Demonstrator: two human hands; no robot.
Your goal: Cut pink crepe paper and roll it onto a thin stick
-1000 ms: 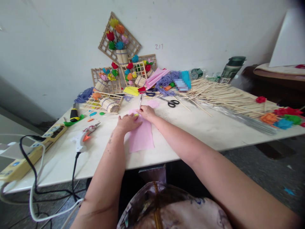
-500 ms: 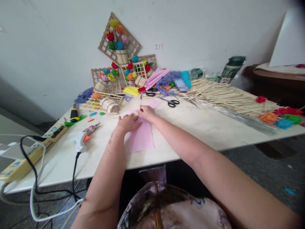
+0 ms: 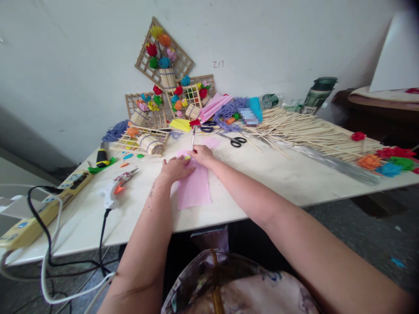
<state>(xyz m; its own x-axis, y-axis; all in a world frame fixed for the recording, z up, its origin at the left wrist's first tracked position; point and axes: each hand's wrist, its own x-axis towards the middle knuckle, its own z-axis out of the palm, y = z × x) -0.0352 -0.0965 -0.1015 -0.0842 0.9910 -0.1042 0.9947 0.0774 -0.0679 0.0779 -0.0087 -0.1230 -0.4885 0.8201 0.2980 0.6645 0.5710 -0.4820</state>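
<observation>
A sheet of pink crepe paper (image 3: 194,195) lies on the table in front of me. My left hand (image 3: 176,168) rests flat across its upper part, fingers spread and pressing down. By its fingertips shows a small yellow-green piece (image 3: 187,158), partly covered by the hand. My right hand (image 3: 201,156) grips a white pen (image 3: 193,138), held nearly upright close to that piece; the pen's tip is hidden behind the fingers. Just beyond the right hand lies another bit of pink paper (image 3: 211,142).
Black-handled scissors (image 3: 238,141) lie right of centre, near many wooden sticks (image 3: 304,131). A glue gun (image 3: 113,192) and a power strip (image 3: 73,183) with cables are at left. Stick lattices with paper flowers (image 3: 150,141) stand behind; a green bottle (image 3: 319,96) is at back right.
</observation>
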